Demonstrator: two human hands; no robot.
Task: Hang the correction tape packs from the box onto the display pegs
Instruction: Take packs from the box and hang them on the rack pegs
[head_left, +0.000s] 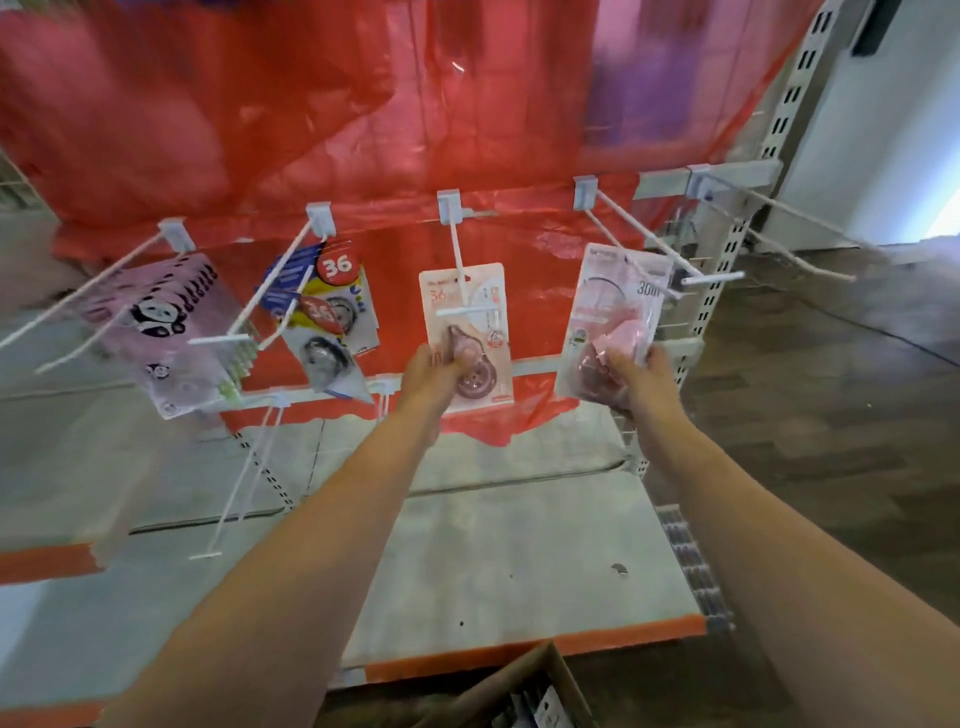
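- The left hand (434, 366) grips the lower left edge of a peach correction tape pack (467, 338) marked 36; the thumb lies across the pack's front, the other fingers curl behind it; the pack's top sits on the middle display peg (460, 260), directly above the fingers.
- The right hand (636, 374) holds a pale pink correction tape pack (613, 322) marked 30m by its bottom edge, fingers wrapped round it; the pack stands up from the fingers, tilted a little left; its top is just left of the right peg (644, 236), and whether it is threaded on I cannot tell.
- Left of the left hand's fingers hang blue-and-white packs (324, 306) with red 36 badges; further left, pink panda-print packs (166, 322); each group is on its own peg.
- Below both wrists, at the bottom edge, a cardboard box (524, 691) stands open; red plastic sheet (311, 130) covers the wall behind the pegs; the frame is blurred.
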